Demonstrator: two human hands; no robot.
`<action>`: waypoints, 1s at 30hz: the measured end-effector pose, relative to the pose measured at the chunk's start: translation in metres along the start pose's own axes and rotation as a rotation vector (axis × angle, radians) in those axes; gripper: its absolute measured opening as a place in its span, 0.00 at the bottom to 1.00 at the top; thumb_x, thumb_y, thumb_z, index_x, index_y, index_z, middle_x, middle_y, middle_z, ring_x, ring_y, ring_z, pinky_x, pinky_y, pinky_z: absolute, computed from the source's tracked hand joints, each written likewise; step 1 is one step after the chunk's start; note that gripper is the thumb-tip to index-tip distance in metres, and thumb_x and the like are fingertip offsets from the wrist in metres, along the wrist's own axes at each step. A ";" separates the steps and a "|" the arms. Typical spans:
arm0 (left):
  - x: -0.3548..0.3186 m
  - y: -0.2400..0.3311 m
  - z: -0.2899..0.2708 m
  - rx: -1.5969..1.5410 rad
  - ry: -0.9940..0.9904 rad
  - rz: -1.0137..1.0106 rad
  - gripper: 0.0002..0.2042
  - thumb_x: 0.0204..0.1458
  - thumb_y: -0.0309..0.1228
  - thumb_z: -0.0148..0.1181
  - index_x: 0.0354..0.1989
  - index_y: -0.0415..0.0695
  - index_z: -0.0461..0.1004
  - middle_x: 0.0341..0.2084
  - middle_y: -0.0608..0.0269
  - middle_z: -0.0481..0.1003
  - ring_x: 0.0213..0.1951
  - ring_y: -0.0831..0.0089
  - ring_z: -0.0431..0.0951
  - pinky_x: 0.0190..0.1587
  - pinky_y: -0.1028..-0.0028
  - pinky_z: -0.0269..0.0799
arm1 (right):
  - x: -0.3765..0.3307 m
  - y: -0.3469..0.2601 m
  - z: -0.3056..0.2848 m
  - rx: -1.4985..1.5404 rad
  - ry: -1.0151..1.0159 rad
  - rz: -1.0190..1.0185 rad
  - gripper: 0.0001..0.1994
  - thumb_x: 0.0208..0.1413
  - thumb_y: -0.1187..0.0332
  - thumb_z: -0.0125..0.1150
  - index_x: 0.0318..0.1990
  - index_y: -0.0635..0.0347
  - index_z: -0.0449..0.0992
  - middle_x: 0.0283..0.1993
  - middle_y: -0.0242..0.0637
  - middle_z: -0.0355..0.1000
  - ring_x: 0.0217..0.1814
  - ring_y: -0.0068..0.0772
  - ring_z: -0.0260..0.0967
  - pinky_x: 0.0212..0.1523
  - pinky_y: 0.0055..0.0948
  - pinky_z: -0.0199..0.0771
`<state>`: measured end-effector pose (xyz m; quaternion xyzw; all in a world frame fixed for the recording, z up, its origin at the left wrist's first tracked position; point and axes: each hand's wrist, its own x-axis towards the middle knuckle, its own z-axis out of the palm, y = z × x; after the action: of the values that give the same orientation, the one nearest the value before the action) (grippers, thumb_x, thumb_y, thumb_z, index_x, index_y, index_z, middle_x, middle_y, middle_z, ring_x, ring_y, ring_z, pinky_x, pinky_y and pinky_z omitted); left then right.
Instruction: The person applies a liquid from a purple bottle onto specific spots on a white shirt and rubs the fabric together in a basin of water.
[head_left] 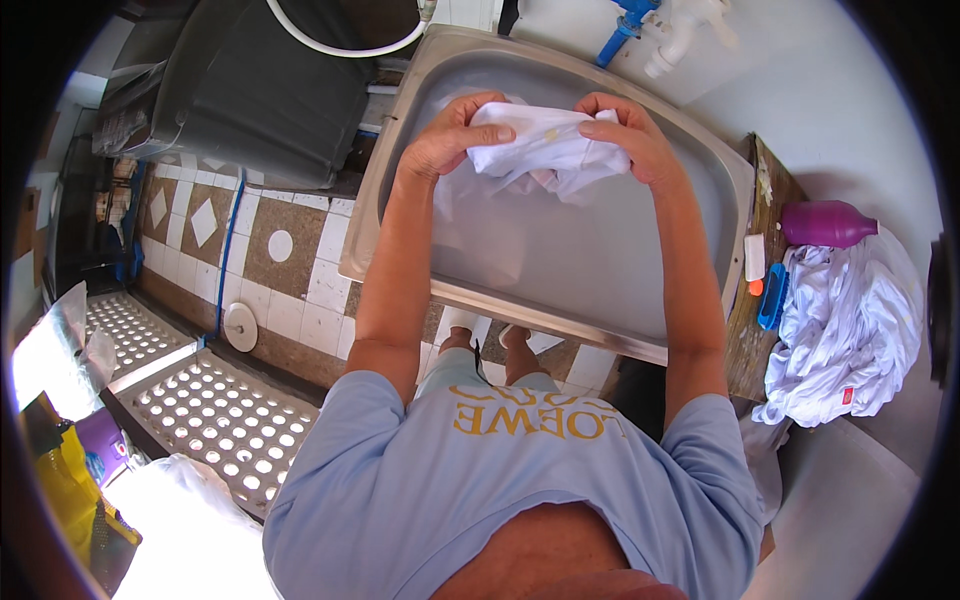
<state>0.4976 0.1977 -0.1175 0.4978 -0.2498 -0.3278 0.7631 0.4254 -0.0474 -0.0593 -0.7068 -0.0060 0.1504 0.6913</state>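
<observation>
Over a wide metal sink (455, 290) I hold up a white cloth (550, 140) with a faint yellowish stain near its middle. My left hand (455, 138) grips its left end, the thumb lying on top. At the other end my right hand (630, 140) pinches the fabric, thumb also on top. The cloth bunches and droops between both hands. Below it, some pale, thin material shows in the sink's left part, partly hidden by the cloth and my left arm; I cannot tell what it is.
Right of the sink, a wooden board (750, 330) bears a blue brush (772, 296) and a white bar (754, 258). Beside them lie a purple bottle (825, 224) and a heap of white laundry (845, 320). A blue tap (628, 32) is behind; a dark grey machine (250, 90) stands left.
</observation>
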 end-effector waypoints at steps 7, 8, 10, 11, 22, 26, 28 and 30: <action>0.007 -0.014 0.015 -0.047 0.070 -0.398 0.24 0.48 0.35 0.62 0.52 0.35 0.70 0.42 0.59 0.76 0.41 0.71 0.77 0.47 0.73 0.72 | 0.012 0.001 -0.027 -0.232 0.028 0.024 0.19 0.49 0.64 0.64 0.49 0.58 0.73 0.42 0.30 0.70 0.45 0.23 0.66 0.47 0.23 0.66; 0.008 -0.018 0.012 -0.116 0.089 -0.387 0.23 0.48 0.34 0.62 0.52 0.35 0.70 0.42 0.58 0.76 0.41 0.70 0.78 0.46 0.72 0.72 | 0.008 0.011 -0.033 -0.321 0.218 -0.055 0.22 0.49 0.64 0.65 0.52 0.58 0.70 0.46 0.31 0.68 0.48 0.24 0.65 0.49 0.24 0.66; 0.011 -0.022 0.006 -0.253 0.126 -0.353 0.23 0.47 0.33 0.63 0.51 0.35 0.70 0.42 0.57 0.76 0.41 0.69 0.78 0.44 0.71 0.74 | -0.014 0.031 -0.057 -0.504 0.601 -0.218 0.27 0.50 0.64 0.65 0.58 0.58 0.66 0.52 0.34 0.65 0.52 0.26 0.63 0.52 0.27 0.66; 0.010 -0.018 0.007 -0.282 0.085 -0.356 0.24 0.46 0.31 0.62 0.52 0.34 0.68 0.43 0.57 0.75 0.44 0.66 0.78 0.46 0.70 0.74 | -0.029 0.039 -0.075 -0.390 0.773 -0.310 0.30 0.50 0.65 0.66 0.60 0.58 0.61 0.56 0.36 0.61 0.55 0.27 0.61 0.53 0.29 0.66; -0.006 -0.026 0.022 -0.081 0.147 -0.258 0.25 0.45 0.23 0.63 0.56 0.40 0.67 0.43 0.62 0.75 0.46 0.73 0.75 0.50 0.72 0.71 | -0.196 0.055 -0.284 -1.101 1.767 -0.429 0.48 0.35 0.63 0.78 0.59 0.73 0.50 0.52 0.50 0.54 0.50 0.40 0.59 0.47 0.36 0.67; -0.001 -0.031 0.018 0.035 0.175 -0.297 0.26 0.46 0.22 0.63 0.57 0.40 0.66 0.44 0.63 0.75 0.47 0.73 0.75 0.51 0.70 0.71 | -0.219 0.076 -0.313 -0.960 1.888 -0.565 0.47 0.32 0.61 0.80 0.56 0.71 0.53 0.46 0.46 0.58 0.42 0.37 0.62 0.42 0.38 0.70; -0.005 -0.028 0.007 0.033 0.213 -0.291 0.26 0.47 0.23 0.62 0.57 0.38 0.65 0.46 0.60 0.73 0.49 0.70 0.74 0.53 0.68 0.69 | -0.193 0.064 -0.283 -0.645 1.905 -0.642 0.49 0.31 0.63 0.81 0.58 0.70 0.52 0.45 0.45 0.61 0.43 0.40 0.65 0.43 0.39 0.70; -0.006 -0.031 0.010 -0.015 0.208 -0.263 0.27 0.47 0.20 0.60 0.58 0.37 0.63 0.48 0.57 0.72 0.52 0.67 0.72 0.57 0.67 0.66 | -0.210 0.069 -0.301 -0.742 1.896 -0.588 0.52 0.30 0.63 0.81 0.61 0.70 0.50 0.52 0.53 0.60 0.50 0.44 0.65 0.51 0.38 0.69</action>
<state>0.4794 0.1874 -0.1426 0.5519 -0.0997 -0.3736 0.7388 0.2773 -0.3892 -0.0846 -0.6727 0.3195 -0.6471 0.1635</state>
